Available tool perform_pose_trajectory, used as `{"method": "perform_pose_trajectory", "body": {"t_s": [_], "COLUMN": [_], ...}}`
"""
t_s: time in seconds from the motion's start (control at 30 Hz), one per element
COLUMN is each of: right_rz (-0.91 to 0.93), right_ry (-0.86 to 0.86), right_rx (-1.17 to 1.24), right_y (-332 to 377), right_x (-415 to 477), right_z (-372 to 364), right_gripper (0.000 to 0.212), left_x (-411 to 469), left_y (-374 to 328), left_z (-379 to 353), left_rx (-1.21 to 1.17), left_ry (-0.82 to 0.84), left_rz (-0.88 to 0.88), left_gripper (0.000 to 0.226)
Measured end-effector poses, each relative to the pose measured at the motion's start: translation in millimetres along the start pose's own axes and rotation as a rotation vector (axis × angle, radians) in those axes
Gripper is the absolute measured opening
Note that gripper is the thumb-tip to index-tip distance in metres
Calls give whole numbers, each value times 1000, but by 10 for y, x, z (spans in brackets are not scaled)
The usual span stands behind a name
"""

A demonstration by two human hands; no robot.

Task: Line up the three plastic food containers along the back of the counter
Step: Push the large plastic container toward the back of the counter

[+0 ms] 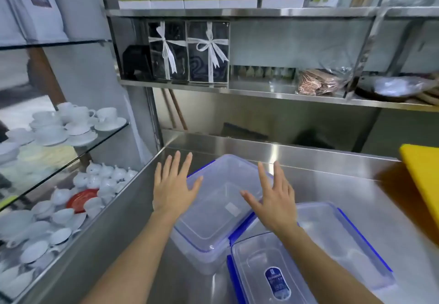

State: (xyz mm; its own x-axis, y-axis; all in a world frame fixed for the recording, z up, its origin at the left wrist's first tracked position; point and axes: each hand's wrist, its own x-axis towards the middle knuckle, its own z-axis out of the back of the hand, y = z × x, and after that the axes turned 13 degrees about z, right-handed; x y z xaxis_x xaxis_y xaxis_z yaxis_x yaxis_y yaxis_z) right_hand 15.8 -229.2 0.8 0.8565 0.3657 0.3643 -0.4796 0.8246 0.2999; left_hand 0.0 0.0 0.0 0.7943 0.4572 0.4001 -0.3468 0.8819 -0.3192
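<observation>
Three clear plastic food containers with blue clips lie clustered on the steel counter (308, 177). The largest container (221, 211) sits angled at the centre, its far corner near the back ledge. A second container (342, 239) lies to its right. A smaller one (263, 270) with a blue label sits nearest me, overlapping the other two. My left hand (172, 185) hovers open over the large container's left edge, fingers spread. My right hand (273, 196) hovers open over its right edge. Neither hand grips anything.
A yellow cutting board (422, 180) leans at the right edge of the counter. Steel shelves (261, 91) above hold ribboned gift boxes and packets. Glass shelves with white cups, saucers and teapots (71, 123) stand to the left, beyond the counter's side wall.
</observation>
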Motion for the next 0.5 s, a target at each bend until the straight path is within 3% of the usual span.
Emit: {"method": "perform_pose_trajectory", "body": {"t_s": [0.1,0.2,0.33,0.5], "right_rz": [-85,-130,-144,-142], "right_ry": [186,358,384,410], "right_rx": [79,153,211,286], "right_y": [-7,-6,-14,-66], "right_x": [-53,-72,-54,-10], "right_z": [-176,-316,-407,-447], "right_gripper": [95,82,81,82], "left_x": [-104,-147,-123,-141], "left_y": [136,237,244,227], "left_z": [-146,-264,-268,-259], "left_rx": [86,132,102,103], "left_ry": [143,283,425,408], "left_rz": [65,126,197,227], "left_gripper": [80,70,65,65]}}
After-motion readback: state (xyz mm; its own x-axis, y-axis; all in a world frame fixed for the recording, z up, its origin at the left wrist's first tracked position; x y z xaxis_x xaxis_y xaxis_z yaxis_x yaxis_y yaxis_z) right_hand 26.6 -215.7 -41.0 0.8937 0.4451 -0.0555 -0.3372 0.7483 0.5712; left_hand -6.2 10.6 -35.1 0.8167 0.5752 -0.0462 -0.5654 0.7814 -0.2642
